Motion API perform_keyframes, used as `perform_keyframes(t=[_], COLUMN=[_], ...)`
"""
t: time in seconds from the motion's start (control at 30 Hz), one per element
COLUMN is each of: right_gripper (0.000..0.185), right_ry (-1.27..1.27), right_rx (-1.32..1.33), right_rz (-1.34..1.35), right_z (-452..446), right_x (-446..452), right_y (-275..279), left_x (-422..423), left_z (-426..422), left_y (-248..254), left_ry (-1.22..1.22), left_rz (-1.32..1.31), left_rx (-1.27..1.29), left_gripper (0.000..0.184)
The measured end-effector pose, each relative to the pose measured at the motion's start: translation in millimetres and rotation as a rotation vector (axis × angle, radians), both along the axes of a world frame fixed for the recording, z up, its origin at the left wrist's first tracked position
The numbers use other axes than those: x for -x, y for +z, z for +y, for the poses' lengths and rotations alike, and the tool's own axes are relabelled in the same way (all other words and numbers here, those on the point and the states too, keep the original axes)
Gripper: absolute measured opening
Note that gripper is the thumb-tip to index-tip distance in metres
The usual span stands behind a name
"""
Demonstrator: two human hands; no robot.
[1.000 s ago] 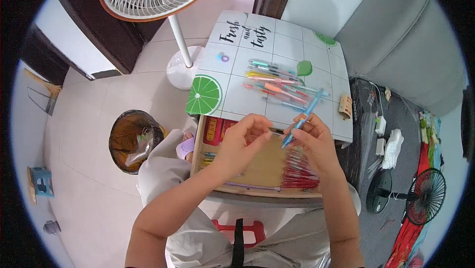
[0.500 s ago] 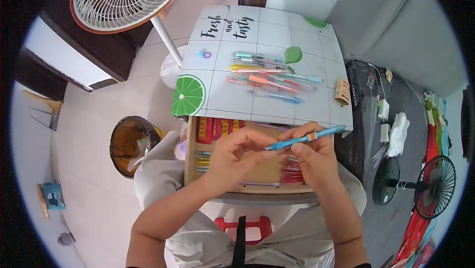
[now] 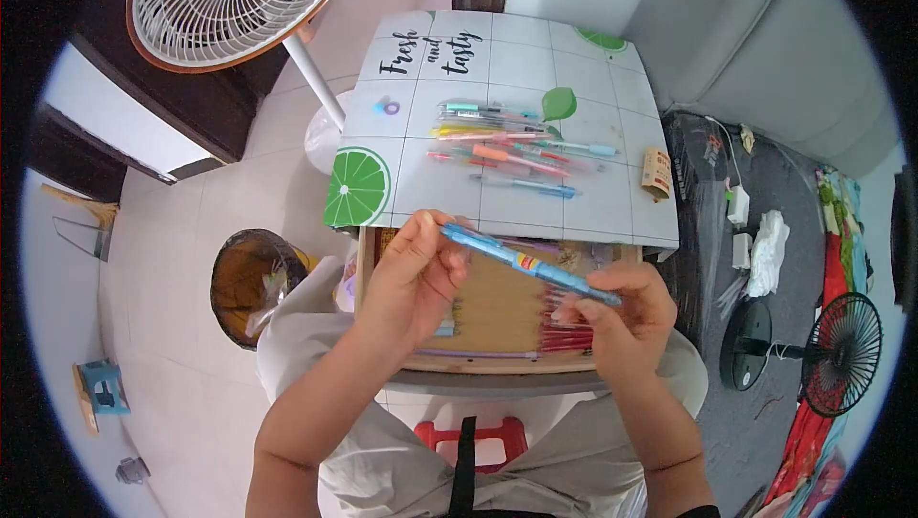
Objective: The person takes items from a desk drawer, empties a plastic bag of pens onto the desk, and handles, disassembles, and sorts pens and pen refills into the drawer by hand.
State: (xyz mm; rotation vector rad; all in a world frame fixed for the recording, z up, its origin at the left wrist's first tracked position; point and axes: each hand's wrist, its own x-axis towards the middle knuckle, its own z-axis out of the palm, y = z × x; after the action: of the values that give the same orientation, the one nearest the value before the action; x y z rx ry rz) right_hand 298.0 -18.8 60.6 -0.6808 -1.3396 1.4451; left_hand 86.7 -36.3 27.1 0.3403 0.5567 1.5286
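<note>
A blue pen (image 3: pixel 507 252) with a small yellow-and-red label spans the gap between my two hands, above an open drawer. My left hand (image 3: pixel 418 274) pinches its upper left end between thumb and fingers. At the lower right end, my right hand (image 3: pixel 626 312) has thumb and fingers closed on it. Below lies the wooden drawer (image 3: pixel 497 312), holding red pens (image 3: pixel 566 336) at its right side and more pens at its left, partly hidden by my left hand. On the tabletop behind, several loose pens (image 3: pixel 516 150) lie in a pile.
The white table (image 3: pixel 612 202) carries a small brown packet (image 3: pixel 656 174) and a purple ring-shaped item (image 3: pixel 391 108). A standing fan (image 3: pixel 241 6) is at the back left, a lined bin (image 3: pixel 251 284) on the floor. Right, a black fan (image 3: pixel 840 353) and a red stool (image 3: pixel 513 441) below.
The blue pen has turned, its left end now higher and its right end lower. My left hand has moved up to hold the left end; my right hand has shifted slightly right and down.
</note>
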Motion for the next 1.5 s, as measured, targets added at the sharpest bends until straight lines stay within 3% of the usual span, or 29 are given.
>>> perform_keyframes(t=[0.07,0.2,0.27,0.4,0.47,0.7,0.9,0.97,1.2,1.37,1.5], right_gripper=[0.023,0.024,0.023,0.025,0.025,0.028,0.029,0.029,0.022,0.026,0.024], right_ry=[-0.006,0.104,0.129,0.139,0.145,0.158,0.101,0.086,0.166,0.042,-0.04], right_rx=[-0.085,-0.163,-0.145,-0.147,-0.118,-0.119,-0.119,-0.134,-0.289,-0.194,-0.099], right_rz=[-0.021,-0.065,-0.053,-0.121,-0.078,-0.084,-0.124,-0.154,-0.27,-0.153,-0.231], right_z=[-1,-1,-2,-3,-3,-11,-12,-11,-6,-8,-5], right_x=[1,3,4,6,8,3,-1,-2,-2,8,8], right_y=[-1,-4,-5,-4,-4,-1,-3,-1,7,-5,-15], left_x=[0,-5,-7,-9,-9,-8,-13,-12,-11,-9,-8], left_z=[-2,-8,-12,-13,-13,-15,-14,-12,-11,-13,-12], left_y=[3,23,29,29,31,36,33,23,21,27,32], left_ry=[-0.119,-0.195,-0.375,-0.385,-0.364,-0.4,-0.375,-0.455,-0.481,-0.373,-0.289], left_rz=[-0.324,-0.422,-0.415,-0.511,-0.383,-0.355,-0.395,-0.524,-0.534,-0.366,-0.199], left_rx=[0.011,0.069,-0.073,-0.171,-0.113,-0.168,-0.04,-0.231,-0.251,-0.247,-0.195], left_gripper=[0.03,0.051,0.066,0.067,0.056,0.053,0.054,0.058,0.056,0.056,0.058])
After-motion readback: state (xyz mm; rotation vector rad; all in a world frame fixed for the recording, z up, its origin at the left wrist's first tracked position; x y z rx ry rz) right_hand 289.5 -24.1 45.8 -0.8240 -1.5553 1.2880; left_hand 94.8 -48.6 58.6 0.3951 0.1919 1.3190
